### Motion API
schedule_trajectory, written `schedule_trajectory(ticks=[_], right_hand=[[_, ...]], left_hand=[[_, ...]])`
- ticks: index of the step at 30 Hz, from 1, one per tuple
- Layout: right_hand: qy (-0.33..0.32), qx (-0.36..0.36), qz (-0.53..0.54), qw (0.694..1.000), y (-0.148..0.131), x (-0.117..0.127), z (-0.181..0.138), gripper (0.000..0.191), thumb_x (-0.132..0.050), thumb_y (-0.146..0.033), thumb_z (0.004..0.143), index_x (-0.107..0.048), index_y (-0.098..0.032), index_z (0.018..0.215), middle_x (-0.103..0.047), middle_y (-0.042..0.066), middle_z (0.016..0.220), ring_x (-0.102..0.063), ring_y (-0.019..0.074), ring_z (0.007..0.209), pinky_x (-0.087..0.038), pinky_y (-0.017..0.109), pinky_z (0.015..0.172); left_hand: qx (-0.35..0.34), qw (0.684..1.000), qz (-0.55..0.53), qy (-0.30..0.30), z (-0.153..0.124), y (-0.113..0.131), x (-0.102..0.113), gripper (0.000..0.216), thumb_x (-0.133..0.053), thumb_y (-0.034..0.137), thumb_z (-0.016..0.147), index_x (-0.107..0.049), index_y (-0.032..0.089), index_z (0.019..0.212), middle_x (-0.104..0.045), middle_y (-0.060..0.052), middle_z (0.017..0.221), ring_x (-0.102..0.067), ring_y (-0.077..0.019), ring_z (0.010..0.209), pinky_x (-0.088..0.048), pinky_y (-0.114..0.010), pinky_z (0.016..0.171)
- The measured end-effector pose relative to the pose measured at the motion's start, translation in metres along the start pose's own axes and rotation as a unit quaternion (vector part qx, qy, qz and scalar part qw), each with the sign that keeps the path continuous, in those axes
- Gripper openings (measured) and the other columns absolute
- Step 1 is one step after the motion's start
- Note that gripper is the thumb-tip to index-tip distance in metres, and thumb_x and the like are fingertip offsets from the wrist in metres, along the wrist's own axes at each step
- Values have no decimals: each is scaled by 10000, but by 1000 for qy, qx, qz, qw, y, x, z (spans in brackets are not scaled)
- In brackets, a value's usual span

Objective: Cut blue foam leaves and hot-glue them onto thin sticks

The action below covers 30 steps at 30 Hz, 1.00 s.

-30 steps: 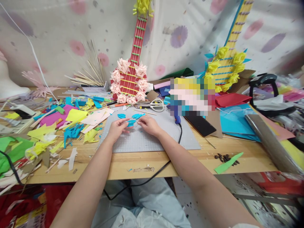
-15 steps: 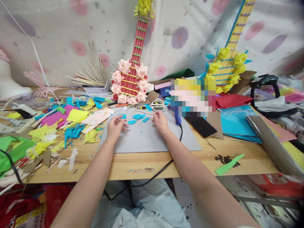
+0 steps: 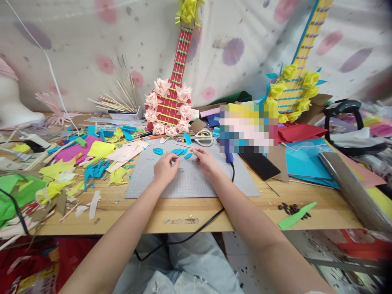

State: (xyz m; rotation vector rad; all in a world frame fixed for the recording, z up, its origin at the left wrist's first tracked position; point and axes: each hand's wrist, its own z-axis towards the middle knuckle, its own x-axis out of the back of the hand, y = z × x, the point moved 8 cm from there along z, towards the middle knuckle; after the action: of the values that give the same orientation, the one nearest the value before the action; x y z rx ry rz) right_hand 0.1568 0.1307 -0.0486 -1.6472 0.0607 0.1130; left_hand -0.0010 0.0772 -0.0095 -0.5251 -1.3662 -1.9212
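Observation:
My right hand (image 3: 204, 161) is closed in a pinch on a thin stick (image 3: 183, 145) that points left over the grey cutting mat. A blue paper leaf (image 3: 187, 139) shows close by the stick; I cannot tell whether the two are joined. My left hand (image 3: 166, 167) is over the mat with thumb and fingertips drawn together; whatever they hold is hidden or too small to make out. Just beyond it lie several blue paper leaves (image 3: 179, 151), with another blue pair (image 3: 157, 151) to the left and a single leaf (image 3: 188, 156) between the hands.
Scissors (image 3: 203, 138), a blue glue gun (image 3: 228, 155) with a black cord, and a phone (image 3: 260, 160) lie rightward. A red guitar model (image 3: 168, 107) with pink paper flowers stands behind the cutting mat (image 3: 196, 185). Paper scraps (image 3: 101, 149) crowd the left; dark beads (image 3: 292, 209) lie right.
My left hand has moved right and its fingers have come together, covering where a blue leaf lay. The right hand has shifted slightly left and nearer, still with the stick.

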Motion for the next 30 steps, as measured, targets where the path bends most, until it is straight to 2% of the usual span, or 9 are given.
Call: schedule_trajectory(ticks=[3, 6, 10, 14, 17, 20, 26, 28, 30], right_hand=[[-35, -10, 72, 997, 1, -6, -2, 234, -661, -348, 541, -590, -172, 678, -512, -48, 587, -342, 48, 474, -280, 212, 485], [-58, -16, 102, 993, 3, -11, -2, 246, -687, -342, 516, -587, -168, 657, -431, -70, 502, -319, 46, 457, -275, 215, 483], [-68, -32, 115, 991, 7, -15, -3, 253, -698, -333, 512, -565, -160, 640, -446, -66, 496, -352, 46, 460, -271, 211, 471], [-73, -54, 132, 987, 10, -17, -5, 250, -708, -304, 496, -569, -149, 635, -448, -65, 483, -344, 39, 448, -250, 199, 441], [-75, -63, 125, 987, 10, -18, -6, 233, -702, -293, 503, -577, -147, 635, -466, -62, 492, -339, 36, 445, -234, 195, 427], [-72, -61, 110, 989, 9, -18, -8, 213, -698, -282, 497, -585, -146, 616, -521, -45, 538, -361, 36, 457, -231, 196, 426], [-68, -62, 94, 991, 10, -20, -9, 233, -704, -288, 474, -611, -147, 634, -553, -31, 580, -356, 34, 464, -220, 197, 424], [-63, -54, 71, 994, 8, -17, -8, 262, -701, -317, 485, -613, -151, 667, -544, -30, 584, -356, 39, 468, -219, 201, 424], [-46, -35, 46, 997, 3, -9, -4, 295, -687, -359, 510, -602, -161, 712, -510, -41, 573, -348, 45, 472, -222, 200, 425]], left_hand=[[33, 997, -16, -69, 4, 13, -26, 173, -524, 337, 742, -615, 203, 802, -613, -26, 806, -512, -137, 685, -363, -250, 592], [63, 994, -43, -85, 9, 16, -39, 195, -540, 352, 727, -618, 191, 806, -625, -38, 834, -524, -145, 689, -375, -263, 603], [71, 990, -87, -87, 13, 12, -49, 160, -533, 313, 723, -618, 186, 771, -643, -35, 830, -531, -142, 666, -391, -274, 619], [86, 976, -181, -84, 13, 5, -56, 132, -542, 279, 701, -612, 169, 719, -645, -32, 744, -539, -130, 634, -413, -266, 624], [106, 960, -246, -81, 11, 2, -57, 135, -549, 288, 688, -604, 165, 695, -639, -28, 716, -551, -129, 643, -430, -252, 603], [129, 952, -266, -80, 8, 3, -55, 155, -559, 318, 673, -589, 166, 674, -621, -20, 683, -545, -130, 633, -426, -236, 550], [115, 961, -230, -97, 9, 5, -48, 135, -523, 292, 687, -547, 168, 639, -579, -1, 624, -507, -115, 573, -394, -233, 528], [86, 976, -167, -112, 11, 6, -40, 110, -514, 272, 695, -557, 175, 670, -593, -2, 650, -516, -120, 583, -391, -240, 547], [54, 989, -54, -126, 12, 5, -28, 111, -505, 275, 709, -578, 191, 722, -614, -5, 696, -529, -132, 603, -379, -249, 560]])
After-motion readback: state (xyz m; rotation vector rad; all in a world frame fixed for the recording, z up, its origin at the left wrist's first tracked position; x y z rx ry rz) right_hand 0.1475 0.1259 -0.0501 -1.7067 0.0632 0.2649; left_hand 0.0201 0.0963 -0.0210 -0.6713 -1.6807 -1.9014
